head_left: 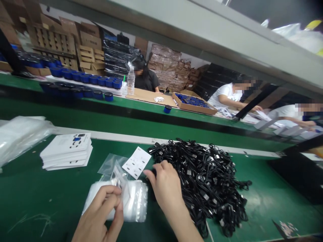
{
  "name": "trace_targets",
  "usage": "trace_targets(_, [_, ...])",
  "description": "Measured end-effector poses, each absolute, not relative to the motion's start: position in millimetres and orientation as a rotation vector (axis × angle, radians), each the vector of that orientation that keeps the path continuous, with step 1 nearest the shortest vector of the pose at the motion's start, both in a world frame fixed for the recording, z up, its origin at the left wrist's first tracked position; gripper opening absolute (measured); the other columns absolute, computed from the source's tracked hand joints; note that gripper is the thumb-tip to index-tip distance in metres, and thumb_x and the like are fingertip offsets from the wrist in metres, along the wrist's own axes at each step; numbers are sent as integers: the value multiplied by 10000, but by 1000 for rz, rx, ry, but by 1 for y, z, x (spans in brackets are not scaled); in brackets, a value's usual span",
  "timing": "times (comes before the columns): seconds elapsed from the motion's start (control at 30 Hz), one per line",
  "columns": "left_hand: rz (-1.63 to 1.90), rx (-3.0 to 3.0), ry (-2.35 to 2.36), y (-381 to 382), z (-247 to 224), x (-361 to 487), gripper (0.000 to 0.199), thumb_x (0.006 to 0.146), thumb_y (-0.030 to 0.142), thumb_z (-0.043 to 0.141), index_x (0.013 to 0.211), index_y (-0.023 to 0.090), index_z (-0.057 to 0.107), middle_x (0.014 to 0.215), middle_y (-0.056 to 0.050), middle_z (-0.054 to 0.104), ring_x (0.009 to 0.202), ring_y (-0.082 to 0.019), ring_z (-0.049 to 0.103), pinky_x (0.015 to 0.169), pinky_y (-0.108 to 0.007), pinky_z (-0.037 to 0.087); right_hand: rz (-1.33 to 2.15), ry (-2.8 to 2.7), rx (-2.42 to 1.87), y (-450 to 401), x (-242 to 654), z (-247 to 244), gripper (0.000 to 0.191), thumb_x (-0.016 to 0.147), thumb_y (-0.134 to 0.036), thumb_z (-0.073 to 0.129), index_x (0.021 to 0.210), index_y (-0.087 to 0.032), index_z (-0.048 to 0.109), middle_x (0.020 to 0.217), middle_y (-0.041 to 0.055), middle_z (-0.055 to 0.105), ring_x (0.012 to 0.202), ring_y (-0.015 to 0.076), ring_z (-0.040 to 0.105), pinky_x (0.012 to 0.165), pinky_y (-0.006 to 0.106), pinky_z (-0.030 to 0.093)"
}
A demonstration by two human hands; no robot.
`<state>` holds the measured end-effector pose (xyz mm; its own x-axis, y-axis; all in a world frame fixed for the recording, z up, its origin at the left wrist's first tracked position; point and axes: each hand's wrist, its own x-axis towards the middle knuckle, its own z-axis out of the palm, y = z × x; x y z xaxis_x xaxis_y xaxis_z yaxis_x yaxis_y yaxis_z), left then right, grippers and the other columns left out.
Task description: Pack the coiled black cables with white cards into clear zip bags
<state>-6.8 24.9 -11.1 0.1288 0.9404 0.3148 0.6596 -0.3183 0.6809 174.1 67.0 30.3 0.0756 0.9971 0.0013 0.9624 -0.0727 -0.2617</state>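
Observation:
My left hand [104, 205] pinches a small clear plastic bag [120, 178], held tilted; something printed shows through it. Beneath it lies a stack of clear zip bags [137, 201]. Just past the stack, a printed card [137, 163] rests partly over another clear bag [108, 164]. My right hand [166, 183] is at the left edge of a large heap of black USB cables [202, 181]. Its thumb stands apart from the fingers and no object shows in it, though the fingertips are partly turned from view.
A pile of printed leaflets [67, 151] stands at left, beside large plastic bags [22, 134]. Blue jars with black lids [85, 79] line the opposite bench, along with a carton [194, 104] of blue items. Several co-workers sit there. An overhead shelf [202, 40] crosses the view.

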Motion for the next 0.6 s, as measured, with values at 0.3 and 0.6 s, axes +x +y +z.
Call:
trace_targets(0.3, [1053,2073,1508,28,-15,-8,259,897,360,425,728,243,583,940,-23,584,694,-124,621,521,-184,458,31,-2029,-2375,92,152,0,220,850,-10,502,912,-6,713,910,241,667,892,340,585,746,414,373])
trace_targets(0.6, [1149,2008,1499,28,-11,-12,216,891,309,439,735,240,572,894,-9,611,676,-123,603,613,-207,441,218,-1904,-2235,86,167,17,198,879,-55,506,794,-84,683,842,184,707,806,298,663,732,387,420])
